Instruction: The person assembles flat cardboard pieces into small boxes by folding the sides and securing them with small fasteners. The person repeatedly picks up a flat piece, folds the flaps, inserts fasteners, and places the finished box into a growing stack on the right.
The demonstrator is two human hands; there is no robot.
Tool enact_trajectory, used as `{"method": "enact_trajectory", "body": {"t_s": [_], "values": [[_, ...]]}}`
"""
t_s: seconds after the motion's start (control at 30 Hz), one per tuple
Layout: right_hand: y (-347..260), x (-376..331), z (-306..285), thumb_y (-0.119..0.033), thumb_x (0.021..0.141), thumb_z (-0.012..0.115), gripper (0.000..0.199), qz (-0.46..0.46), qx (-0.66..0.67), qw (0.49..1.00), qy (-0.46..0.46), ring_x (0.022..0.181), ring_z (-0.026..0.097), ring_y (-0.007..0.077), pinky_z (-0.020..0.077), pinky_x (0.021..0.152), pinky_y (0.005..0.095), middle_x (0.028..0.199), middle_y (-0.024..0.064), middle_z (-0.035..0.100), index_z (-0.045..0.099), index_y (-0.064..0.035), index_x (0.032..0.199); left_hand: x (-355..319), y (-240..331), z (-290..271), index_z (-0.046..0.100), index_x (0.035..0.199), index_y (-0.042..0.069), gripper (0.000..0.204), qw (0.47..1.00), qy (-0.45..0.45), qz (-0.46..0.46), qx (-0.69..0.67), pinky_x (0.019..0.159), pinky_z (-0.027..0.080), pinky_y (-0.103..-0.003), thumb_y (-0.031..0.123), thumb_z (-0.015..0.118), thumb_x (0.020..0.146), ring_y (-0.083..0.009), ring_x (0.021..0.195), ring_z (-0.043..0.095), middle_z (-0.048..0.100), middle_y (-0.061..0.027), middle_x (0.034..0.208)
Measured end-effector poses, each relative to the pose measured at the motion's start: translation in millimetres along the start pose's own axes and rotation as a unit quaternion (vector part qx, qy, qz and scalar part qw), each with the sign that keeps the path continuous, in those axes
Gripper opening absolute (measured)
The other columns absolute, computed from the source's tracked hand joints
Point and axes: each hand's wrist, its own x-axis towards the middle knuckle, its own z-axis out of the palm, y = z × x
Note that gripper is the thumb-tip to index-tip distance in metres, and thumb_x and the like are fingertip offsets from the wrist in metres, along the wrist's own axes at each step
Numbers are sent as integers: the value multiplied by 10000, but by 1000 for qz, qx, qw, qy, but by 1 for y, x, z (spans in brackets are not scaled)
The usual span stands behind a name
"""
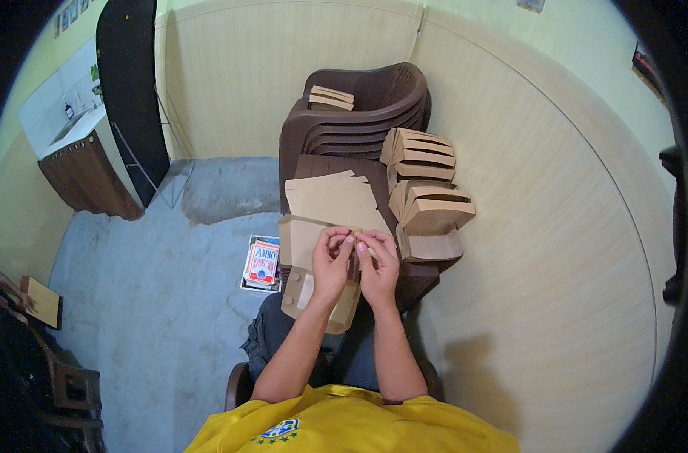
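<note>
In the head view, a part-folded brown carton (pixel 347 308) lies over the lap, below and between the forearms. The left hand (pixel 332 260) and right hand (pixel 379 266) meet at its far edge, thumbs and fingertips pinched on what seems to be a flap; the exact tab is hidden. Flat cardboard sheets (pixel 325 198) lie at eleven o'clock from the hands, folded cartons (pixel 432 215) at one to two. The step in hand looks like joining a corner; the next move probably calls for seating the tab without creasing the wall.
</note>
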Motion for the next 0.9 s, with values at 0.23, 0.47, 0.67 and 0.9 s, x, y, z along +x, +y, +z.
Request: {"method": "enact_trajectory", "body": {"t_s": [0.23, 0.47, 0.67, 0.9], "values": [[9, -14, -2, -89, 1012, 618, 321, 50, 215, 975, 30, 1196, 632, 225, 519, 1021, 327, 1300, 131, 621, 661, 14, 1313, -21, 10, 12, 734, 1151, -6, 156, 989, -4, 95, 112, 842, 572, -286, 46, 752, 1005, -143, 978, 704, 744, -93, 1098], [8, -6, -32, -222, 964, 711, 659, 99, 435, 895, -25, 1289, 601, 256, 488, 1095, 366, 1489, 150, 517, 429, -31, 1528, -40, 40, 10, 772, 1034, 69, 175, 828, -126, 336, 431, 897, 559, -378, 30, 747, 865, -274, 962, 699, 719, -87, 1007], [20, 15, -70, 8, 1020, 624, 521, 142, 246, 958, 47, 1300, 593, 197, 436, 1159, 342, 1411, 111, 645, 518, 3, 1530, -52, 30, -30, 803, 1083, 167, 341, 662, -345, 366, 556, 1112, 473, -410, 71, 713, 768, -217, 1105, 647, 711, 22, 993], [42, 7, -78, 54, 1042, 559, 416, 106, 82, 989, 65, 1338, 609, 206, 433, 1164, 336, 1427, 125, 681, 627, 8, 1450, -43, 20, -61, 814, 1106, 189, 349, 656, -299, 293, 628, 1267, 369, -491, 52, 680, 815, -203, 1181, 667, 734, 11, 1030]]}}
